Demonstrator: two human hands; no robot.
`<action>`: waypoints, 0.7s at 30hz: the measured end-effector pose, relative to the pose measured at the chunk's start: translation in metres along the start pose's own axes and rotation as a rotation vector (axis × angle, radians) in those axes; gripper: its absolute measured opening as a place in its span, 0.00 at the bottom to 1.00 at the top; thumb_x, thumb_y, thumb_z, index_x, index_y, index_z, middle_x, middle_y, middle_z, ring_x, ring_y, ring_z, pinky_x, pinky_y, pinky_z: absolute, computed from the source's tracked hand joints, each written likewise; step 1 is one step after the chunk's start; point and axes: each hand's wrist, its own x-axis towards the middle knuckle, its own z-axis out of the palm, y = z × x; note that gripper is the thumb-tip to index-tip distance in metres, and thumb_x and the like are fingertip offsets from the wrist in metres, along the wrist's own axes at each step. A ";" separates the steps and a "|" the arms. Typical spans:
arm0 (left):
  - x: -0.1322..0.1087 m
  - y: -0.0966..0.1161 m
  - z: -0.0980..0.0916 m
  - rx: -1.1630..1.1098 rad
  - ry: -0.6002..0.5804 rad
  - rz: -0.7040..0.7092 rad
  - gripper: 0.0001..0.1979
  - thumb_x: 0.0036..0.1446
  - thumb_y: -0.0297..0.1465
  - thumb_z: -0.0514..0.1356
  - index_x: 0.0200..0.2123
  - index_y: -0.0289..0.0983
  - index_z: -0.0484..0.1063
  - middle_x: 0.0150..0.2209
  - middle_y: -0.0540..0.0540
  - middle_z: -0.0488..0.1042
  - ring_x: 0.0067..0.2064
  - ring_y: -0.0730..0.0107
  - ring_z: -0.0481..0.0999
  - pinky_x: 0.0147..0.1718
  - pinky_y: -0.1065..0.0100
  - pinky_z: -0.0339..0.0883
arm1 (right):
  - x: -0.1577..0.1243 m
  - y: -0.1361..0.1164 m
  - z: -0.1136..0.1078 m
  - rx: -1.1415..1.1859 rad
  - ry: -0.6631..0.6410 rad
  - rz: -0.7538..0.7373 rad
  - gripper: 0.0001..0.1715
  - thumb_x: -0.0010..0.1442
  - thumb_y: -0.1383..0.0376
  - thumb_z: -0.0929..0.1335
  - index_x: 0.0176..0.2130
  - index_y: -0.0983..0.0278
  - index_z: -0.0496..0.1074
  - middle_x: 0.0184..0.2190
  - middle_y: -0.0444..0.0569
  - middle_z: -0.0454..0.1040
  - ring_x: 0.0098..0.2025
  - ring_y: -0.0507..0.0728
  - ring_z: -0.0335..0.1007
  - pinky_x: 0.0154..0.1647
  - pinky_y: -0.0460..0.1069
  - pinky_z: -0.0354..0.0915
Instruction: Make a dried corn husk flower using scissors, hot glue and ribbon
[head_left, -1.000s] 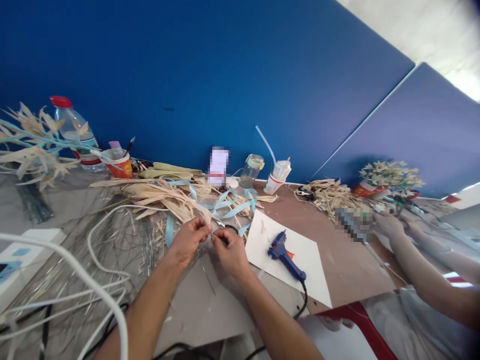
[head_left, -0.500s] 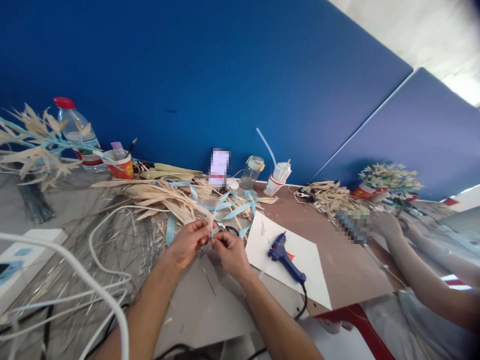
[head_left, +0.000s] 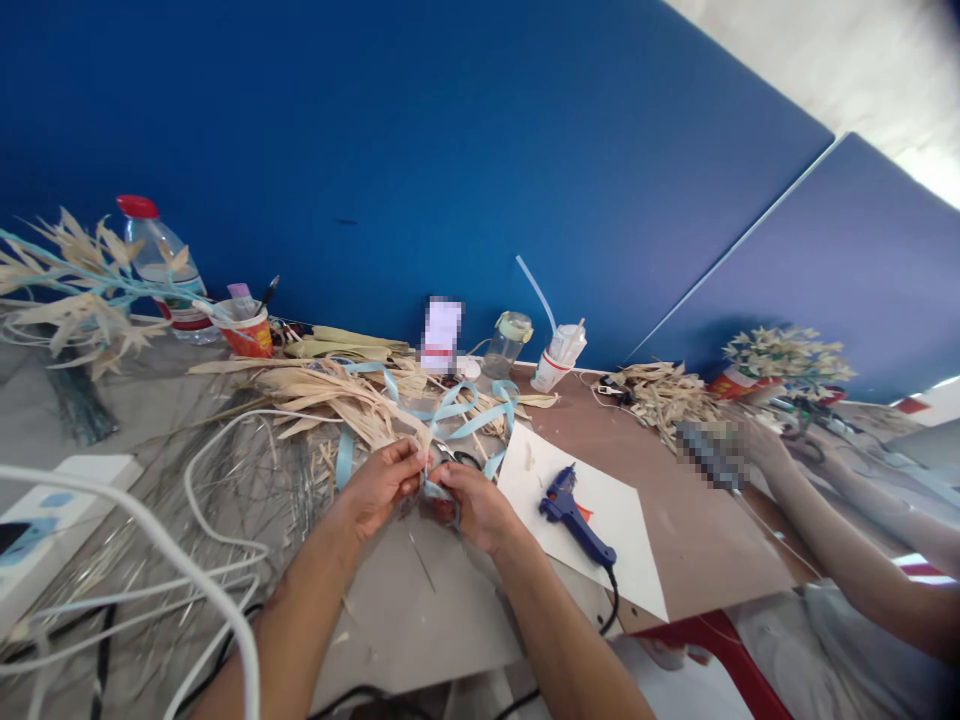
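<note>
Close together over the front of the table, both my hands have their fingers closed. My left hand (head_left: 384, 482) pinches the base of a small pale dried husk piece (head_left: 424, 440), which points upward. Between the fingers of my right hand (head_left: 476, 502) is a strip of light blue ribbon (head_left: 438, 490), against the lower end of the husk piece. Fingertips hide where the two meet. Just behind my hands lie black-handled scissors (head_left: 466, 459), loose blue ribbon (head_left: 469, 428) and a heap of dried husks (head_left: 330, 392). A blue glue gun (head_left: 576, 520) rests on white paper (head_left: 634, 545) to the right.
Thin wires (head_left: 262, 500) and a white cable (head_left: 202, 510) spread across the left, near a power strip (head_left: 82, 500). A red-capped bottle (head_left: 169, 265), a paper cup (head_left: 246, 335) and a phone (head_left: 441, 335) stand behind. Another person's hand (head_left: 765, 448) is at the right.
My right hand has turned slightly and moved a little to the right, and more blue ribbon shows at its fingers. My left hand keeps its pinch. The view has shifted slightly.
</note>
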 end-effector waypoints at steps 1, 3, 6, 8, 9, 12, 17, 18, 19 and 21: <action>0.000 0.000 0.000 0.009 -0.004 -0.003 0.19 0.39 0.39 0.71 0.23 0.34 0.67 0.21 0.54 0.66 0.18 0.85 0.54 0.19 0.77 0.46 | 0.000 0.000 0.000 -0.008 0.016 0.010 0.14 0.38 0.61 0.74 0.23 0.65 0.69 0.20 0.41 0.65 0.22 0.48 0.55 0.20 0.44 0.46; 0.000 0.000 0.000 0.027 -0.003 -0.006 0.19 0.39 0.40 0.71 0.23 0.34 0.67 0.21 0.54 0.66 0.18 0.85 0.54 0.19 0.77 0.46 | 0.001 0.002 0.000 -0.043 0.033 0.033 0.15 0.38 0.59 0.75 0.24 0.65 0.70 0.18 0.40 0.64 0.20 0.47 0.53 0.19 0.44 0.45; 0.000 -0.001 0.001 0.042 -0.006 -0.030 0.19 0.39 0.40 0.71 0.23 0.34 0.67 0.21 0.54 0.67 0.18 0.85 0.53 0.19 0.76 0.47 | 0.003 0.005 -0.001 -0.122 0.014 0.027 0.16 0.39 0.57 0.75 0.23 0.65 0.70 0.16 0.38 0.61 0.17 0.46 0.51 0.18 0.45 0.45; 0.001 -0.002 0.000 0.038 -0.012 -0.052 0.18 0.39 0.40 0.71 0.23 0.34 0.68 0.20 0.54 0.66 0.17 0.86 0.53 0.19 0.76 0.48 | 0.003 0.005 -0.002 -0.164 -0.001 0.019 0.17 0.38 0.57 0.75 0.22 0.65 0.69 0.15 0.37 0.61 0.16 0.45 0.50 0.19 0.44 0.45; 0.001 -0.003 -0.001 0.035 -0.012 -0.060 0.18 0.39 0.40 0.71 0.24 0.34 0.69 0.20 0.54 0.66 0.17 0.86 0.52 0.20 0.76 0.49 | 0.003 0.005 -0.002 -0.179 -0.007 0.017 0.17 0.38 0.57 0.75 0.21 0.65 0.69 0.15 0.37 0.61 0.16 0.45 0.49 0.19 0.44 0.45; 0.001 -0.003 -0.002 0.024 -0.019 -0.087 0.17 0.41 0.40 0.70 0.24 0.33 0.70 0.19 0.54 0.64 0.17 0.85 0.51 0.20 0.75 0.50 | 0.003 0.004 -0.004 -0.209 -0.023 0.001 0.16 0.38 0.59 0.75 0.22 0.65 0.69 0.16 0.36 0.62 0.17 0.45 0.50 0.21 0.44 0.45; -0.001 -0.001 -0.002 0.005 -0.040 -0.128 0.17 0.42 0.39 0.70 0.28 0.31 0.73 0.18 0.54 0.64 0.17 0.85 0.50 0.20 0.76 0.48 | 0.001 0.004 -0.004 -0.291 0.002 -0.068 0.13 0.41 0.61 0.74 0.22 0.65 0.69 0.16 0.36 0.61 0.19 0.45 0.49 0.22 0.45 0.44; -0.001 0.000 -0.002 0.003 -0.038 -0.131 0.17 0.42 0.39 0.70 0.28 0.31 0.73 0.19 0.54 0.64 0.17 0.85 0.50 0.20 0.76 0.47 | 0.000 0.005 -0.004 -0.298 0.011 -0.074 0.13 0.40 0.61 0.74 0.21 0.65 0.69 0.15 0.36 0.61 0.19 0.45 0.49 0.23 0.45 0.44; -0.002 0.000 -0.002 0.003 -0.037 -0.135 0.17 0.42 0.39 0.70 0.29 0.31 0.74 0.19 0.54 0.65 0.17 0.85 0.50 0.20 0.76 0.47 | 0.000 0.004 -0.004 -0.295 0.016 -0.075 0.12 0.40 0.62 0.74 0.21 0.65 0.69 0.15 0.36 0.61 0.19 0.46 0.49 0.23 0.45 0.45; -0.003 0.002 -0.002 0.004 -0.038 -0.144 0.17 0.42 0.39 0.70 0.29 0.31 0.74 0.19 0.53 0.65 0.17 0.85 0.50 0.19 0.76 0.47 | 0.000 0.004 -0.003 -0.258 0.007 -0.057 0.12 0.39 0.62 0.74 0.20 0.65 0.69 0.15 0.37 0.61 0.19 0.46 0.49 0.22 0.45 0.45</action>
